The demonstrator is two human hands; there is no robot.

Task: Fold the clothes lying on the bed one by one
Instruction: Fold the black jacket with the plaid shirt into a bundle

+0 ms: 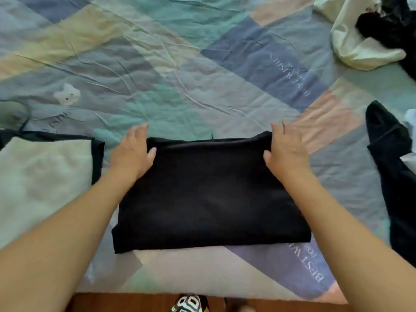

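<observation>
At the left edge of the bed [180,64], a pale folded garment [42,176] lies flat on top of a dark one, just beside the left hand [131,154]. The left hand pinches the far left corner of the black garment [209,194], thumb on top and fingers behind the edge; the garment lies folded into a rectangle on the patchwork bedspread, near the bed's front edge, and the right hand [287,152] pinches its far right corner in the same manner. Further right, a dark unfolded garment [391,176] lies well apart, with a cream and black heap [364,41] at the far right corner.
</observation>
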